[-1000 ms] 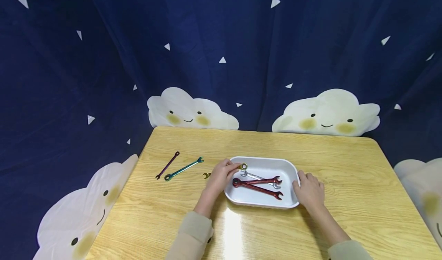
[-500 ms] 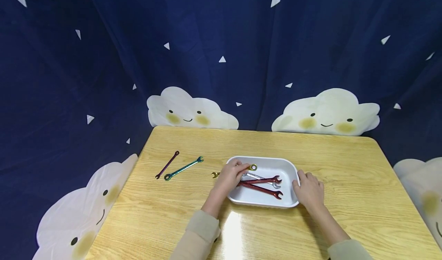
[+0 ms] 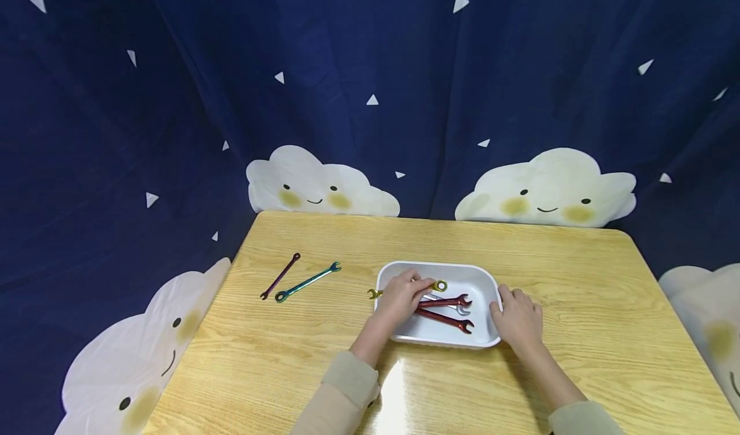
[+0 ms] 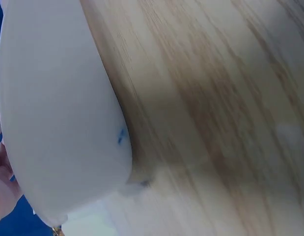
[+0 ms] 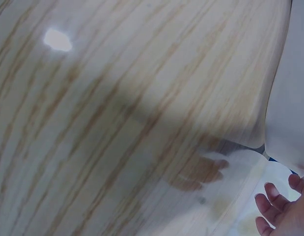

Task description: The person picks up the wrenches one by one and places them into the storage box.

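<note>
My left hand (image 3: 399, 299) pinches a gold combination wrench (image 3: 440, 286) over the left part of a white tray (image 3: 381, 274). Its ring end points right and its open end sticks out left past the tray's wall. Under my fingers lie two red wrenches (image 3: 452, 323) and a silver wrench (image 3: 464, 311), partly hidden. My right hand (image 3: 520, 319) holds the tray's right rim with the thumb over the edge. In the left wrist view the tray wall (image 4: 63, 108) covers most of the left hand. In the right wrist view the other fingers (image 5: 272, 209) spread loosely.
On the wooden table (image 3: 277, 358), left of the tray, lie a teal wrench (image 3: 308, 282) and a purple wrench (image 3: 280, 277). A dark blue curtain (image 3: 370, 49) with clouds hangs behind the table.
My left hand has moved right with the gold wrench, farther over the tray and the wrenches in it. The right hand and the tray stay put.
</note>
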The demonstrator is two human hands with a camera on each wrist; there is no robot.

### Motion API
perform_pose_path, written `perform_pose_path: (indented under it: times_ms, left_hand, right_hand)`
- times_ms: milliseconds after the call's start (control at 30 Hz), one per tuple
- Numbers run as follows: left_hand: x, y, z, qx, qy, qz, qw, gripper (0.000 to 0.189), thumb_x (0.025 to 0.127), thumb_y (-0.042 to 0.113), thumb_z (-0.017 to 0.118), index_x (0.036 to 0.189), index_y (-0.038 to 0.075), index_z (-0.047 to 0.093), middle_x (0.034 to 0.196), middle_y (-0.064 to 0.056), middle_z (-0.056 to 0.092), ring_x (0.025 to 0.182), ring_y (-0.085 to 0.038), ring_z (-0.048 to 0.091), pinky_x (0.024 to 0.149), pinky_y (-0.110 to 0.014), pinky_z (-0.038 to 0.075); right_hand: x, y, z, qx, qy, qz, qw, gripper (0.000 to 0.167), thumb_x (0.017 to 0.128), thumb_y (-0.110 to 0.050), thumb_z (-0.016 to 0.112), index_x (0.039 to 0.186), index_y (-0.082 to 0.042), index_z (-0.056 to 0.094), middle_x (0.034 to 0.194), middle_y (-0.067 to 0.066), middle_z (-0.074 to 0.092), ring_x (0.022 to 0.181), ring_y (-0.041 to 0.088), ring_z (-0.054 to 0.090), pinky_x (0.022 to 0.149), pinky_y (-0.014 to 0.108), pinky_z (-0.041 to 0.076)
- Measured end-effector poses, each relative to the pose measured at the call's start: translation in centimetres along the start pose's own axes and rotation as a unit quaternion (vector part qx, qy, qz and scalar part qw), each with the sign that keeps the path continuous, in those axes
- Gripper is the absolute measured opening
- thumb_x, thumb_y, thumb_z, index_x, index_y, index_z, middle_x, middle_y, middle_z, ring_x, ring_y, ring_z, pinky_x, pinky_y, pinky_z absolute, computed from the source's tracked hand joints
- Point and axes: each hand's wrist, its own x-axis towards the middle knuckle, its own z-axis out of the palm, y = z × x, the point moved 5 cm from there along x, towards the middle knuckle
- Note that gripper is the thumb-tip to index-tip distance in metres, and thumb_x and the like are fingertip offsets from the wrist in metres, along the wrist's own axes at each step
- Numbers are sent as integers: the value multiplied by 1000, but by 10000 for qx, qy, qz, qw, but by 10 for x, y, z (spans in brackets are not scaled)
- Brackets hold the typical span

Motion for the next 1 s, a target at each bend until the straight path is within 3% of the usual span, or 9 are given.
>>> perform_pose_path:
  times_ms: [300,1000]
  left_hand:
    - [4,12,10,277,-392,101,9988,23,87,26,61,108,25,68,88,4,57,80,-10,55,69,-23,42]
    - [-4,25,38,950,-708,385,9922,21,86,32,60,105,29,69,80,7,56,70,-7,52,59,-19,36]
  right_hand:
    - [-1,0,0,-2,46,-18,10000,33,87,-24,48,112,-4,49,97,24,54,94,43,50,80,58,31]
    - [0,2,1,-20,-31,11,10000,33,88,-24,47,113,-3,49,98,25,53,94,43,49,81,59,31]
